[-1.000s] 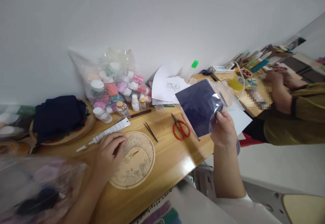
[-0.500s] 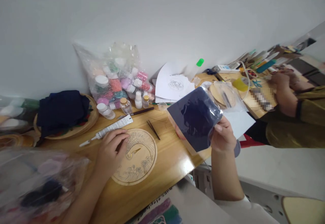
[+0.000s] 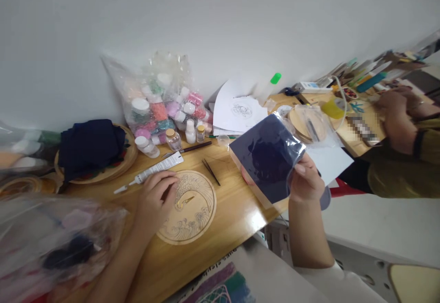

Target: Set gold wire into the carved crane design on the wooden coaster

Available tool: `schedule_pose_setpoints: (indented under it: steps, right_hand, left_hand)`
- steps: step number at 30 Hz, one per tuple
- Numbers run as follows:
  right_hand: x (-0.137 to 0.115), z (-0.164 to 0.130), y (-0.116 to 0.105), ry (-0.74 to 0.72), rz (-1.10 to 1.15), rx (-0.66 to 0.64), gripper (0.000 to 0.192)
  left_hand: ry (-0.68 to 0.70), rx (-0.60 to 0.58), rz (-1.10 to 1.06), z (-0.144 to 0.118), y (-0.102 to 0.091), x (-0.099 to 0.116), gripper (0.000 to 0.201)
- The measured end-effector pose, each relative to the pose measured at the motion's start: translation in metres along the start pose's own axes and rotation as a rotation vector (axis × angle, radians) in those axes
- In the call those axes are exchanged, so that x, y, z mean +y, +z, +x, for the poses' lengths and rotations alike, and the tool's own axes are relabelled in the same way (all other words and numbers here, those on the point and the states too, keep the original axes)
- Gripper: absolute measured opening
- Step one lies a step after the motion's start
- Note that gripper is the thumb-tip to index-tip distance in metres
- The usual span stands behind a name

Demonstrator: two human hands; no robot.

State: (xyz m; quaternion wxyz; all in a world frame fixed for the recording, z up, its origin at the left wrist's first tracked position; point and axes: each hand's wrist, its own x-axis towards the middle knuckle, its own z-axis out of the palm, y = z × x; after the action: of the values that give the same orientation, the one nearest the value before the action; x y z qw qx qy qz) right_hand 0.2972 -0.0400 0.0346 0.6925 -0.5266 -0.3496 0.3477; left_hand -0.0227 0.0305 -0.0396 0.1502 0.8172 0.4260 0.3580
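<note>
My right hand (image 3: 307,179) grips the lower right edge of a dark navy sheet in a shiny clear plastic sleeve (image 3: 266,158), held tilted above the table's front edge. A light tan border shows along its lower left side. My left hand (image 3: 156,197) rests with loosely curved fingers over the left rim of a round wooden board (image 3: 195,213); its palm is hidden. Drawn on the board are waves and feather-like lines, with a gold bird-head outline in the middle. Tweezers (image 3: 211,172) lie beside the board, and a white glue tube (image 3: 158,168) lies behind my left hand.
Bagged jars of coloured grains (image 3: 161,106) lean against the wall beside a line drawing on paper (image 3: 240,109). Navy cloth (image 3: 91,147) lies on round wooden pieces at left, behind a clear bag (image 3: 68,243). At right, another person's hands (image 3: 395,106) work over the table.
The whole view has shifted slightly, so most things appear a little farther right. Both hands keep their places, and the right still holds the sleeved sheet.
</note>
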Motion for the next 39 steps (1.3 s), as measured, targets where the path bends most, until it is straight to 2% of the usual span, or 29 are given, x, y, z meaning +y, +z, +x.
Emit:
schedule_pose_setpoints:
  steps: [6,21,26,32,35,37,39]
  right_hand:
    - [-0.002,0.001,0.005,0.014,0.003,0.005,0.026]
    - [-0.003,-0.003,0.007,0.013,0.049,-0.064,0.020]
    - [-0.004,-0.005,0.009,0.024,0.043,-0.059,0.024]
    - [-0.005,-0.006,0.012,0.033,0.072,-0.039,0.025]
    - [-0.007,-0.008,0.024,0.075,0.094,-0.063,0.021]
    - [-0.007,-0.011,0.038,0.130,0.112,-0.104,0.019]
    - [-0.006,-0.015,0.052,0.199,0.150,-0.168,0.019]
  left_hand:
    - [0.013,0.012,-0.012,0.000,0.001,0.000,0.014]
    - [0.003,0.009,0.012,0.000,0.000,0.000,0.015]
    - [-0.015,-0.006,0.014,-0.001,0.000,0.000,0.017]
    - [0.040,0.012,0.055,0.001,0.002,-0.001,0.017]
    - [0.122,-0.020,0.177,0.002,-0.002,0.007,0.018]
    - [0.133,-0.062,0.195,0.003,-0.008,0.022,0.018]
    - [0.053,-0.135,-0.020,0.005,-0.015,0.042,0.018]
